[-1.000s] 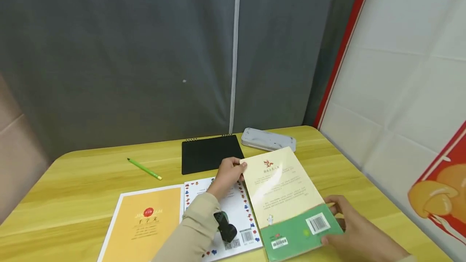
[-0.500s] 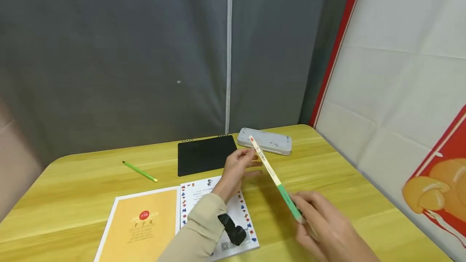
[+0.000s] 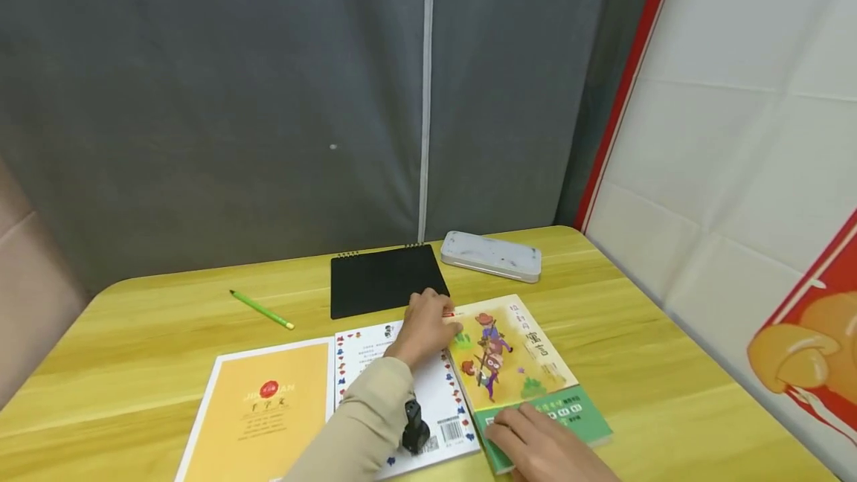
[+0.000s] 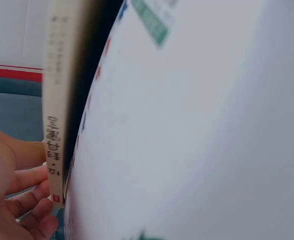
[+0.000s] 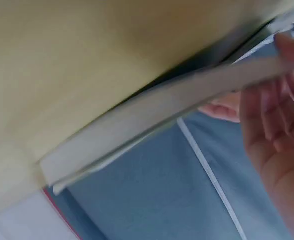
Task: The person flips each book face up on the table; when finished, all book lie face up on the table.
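A picture book [image 3: 515, 352] with a cartoon cover and a green lower band lies face up on the yellow table [image 3: 669, 363]. My left hand [image 3: 445, 318] grips its upper left corner at the spine; in the left wrist view my fingers [image 4: 21, 177] curl against the spine [image 4: 54, 115]. My right hand [image 3: 502, 430] holds the book's near edge on the green band. The right wrist view shows its fingers [image 5: 277, 130] round the page edge [image 5: 162, 110]. The book's left edge lies along a white book [image 3: 402, 385].
An orange-covered book [image 3: 257, 411] lies left of the white one. Behind them are a black spiral notebook [image 3: 388, 280], a grey pencil case [image 3: 491, 256] and a green pencil [image 3: 261, 309]. A grey curtain hangs behind the table and a white wall stands at the right.
The picture book lay back cover up, stood on edge between both hands, and now lies front cover up. Both hands came down with it.
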Tool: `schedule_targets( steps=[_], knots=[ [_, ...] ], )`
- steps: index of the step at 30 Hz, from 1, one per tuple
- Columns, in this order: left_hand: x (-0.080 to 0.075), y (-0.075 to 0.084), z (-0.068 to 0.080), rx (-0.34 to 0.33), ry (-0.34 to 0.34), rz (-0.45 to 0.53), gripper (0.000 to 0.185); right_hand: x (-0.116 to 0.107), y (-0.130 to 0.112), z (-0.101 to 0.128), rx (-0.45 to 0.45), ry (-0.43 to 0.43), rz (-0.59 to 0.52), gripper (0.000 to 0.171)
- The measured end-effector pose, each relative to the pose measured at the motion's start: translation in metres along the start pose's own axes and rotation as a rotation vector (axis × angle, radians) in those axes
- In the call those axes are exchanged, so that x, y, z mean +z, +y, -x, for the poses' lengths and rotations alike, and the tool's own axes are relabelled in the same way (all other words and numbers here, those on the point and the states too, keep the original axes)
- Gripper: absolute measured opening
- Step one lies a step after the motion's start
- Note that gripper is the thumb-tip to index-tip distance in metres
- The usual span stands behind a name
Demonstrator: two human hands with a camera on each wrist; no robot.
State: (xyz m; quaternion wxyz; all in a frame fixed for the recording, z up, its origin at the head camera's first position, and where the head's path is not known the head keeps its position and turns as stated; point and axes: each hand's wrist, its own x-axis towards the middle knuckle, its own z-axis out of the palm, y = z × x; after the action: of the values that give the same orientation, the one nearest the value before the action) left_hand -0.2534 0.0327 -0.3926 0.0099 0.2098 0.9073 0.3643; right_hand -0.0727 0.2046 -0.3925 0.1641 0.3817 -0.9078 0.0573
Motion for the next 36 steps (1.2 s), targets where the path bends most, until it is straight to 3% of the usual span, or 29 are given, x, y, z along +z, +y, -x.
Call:
schedule_targets(
  steps=[4, 9, 12, 14, 17, 20, 24, 28, 32, 36],
  knots=[
    [0.004, -0.004, -0.002, 0.040, 0.009, -0.042, 0.035, 0.006, 0.006, -0.001, 0.084, -0.116, -0.119, 0.031],
    [0.008, -0.007, -0.005, 0.029, -0.009, -0.047, 0.034, 0.007, 0.013, 0.000, 0.147, -0.239, -0.164, 0.036],
    [0.003, -0.010, -0.002, 0.047, -0.023, -0.045, 0.035, 0.004, 0.012, 0.000, 0.205, -0.293, -0.204, 0.037],
    [-0.009, -0.015, 0.004, 0.085, -0.020, -0.063, 0.035, 0.002, 0.009, -0.003, 0.256, -0.320, -0.239, 0.037],
    [-0.041, -0.031, 0.022, 0.102, 0.019, -0.123, 0.036, -0.002, 0.002, -0.010, 0.299, -0.317, -0.251, 0.042],
    [-0.077, -0.057, 0.044, 0.027, 0.067, -0.198, 0.037, -0.005, -0.002, -0.020, 0.319, -0.304, -0.214, 0.056],
    [-0.105, -0.090, 0.069, -0.057, 0.017, -0.273, 0.040, -0.004, -0.005, -0.034, 0.331, -0.345, -0.164, 0.075],
    [-0.108, -0.108, 0.080, -0.026, -0.030, -0.283, 0.039, 0.001, -0.002, -0.048, 0.363, -0.403, -0.159, 0.085],
    [-0.103, -0.111, 0.080, 0.003, 0.014, -0.283, 0.037, 0.005, 0.003, -0.054, 0.396, -0.413, -0.153, 0.084],
    [-0.099, -0.109, 0.076, -0.052, 0.063, -0.272, 0.032, 0.008, 0.003, -0.057, 0.408, -0.422, -0.164, 0.087]
  ],
)
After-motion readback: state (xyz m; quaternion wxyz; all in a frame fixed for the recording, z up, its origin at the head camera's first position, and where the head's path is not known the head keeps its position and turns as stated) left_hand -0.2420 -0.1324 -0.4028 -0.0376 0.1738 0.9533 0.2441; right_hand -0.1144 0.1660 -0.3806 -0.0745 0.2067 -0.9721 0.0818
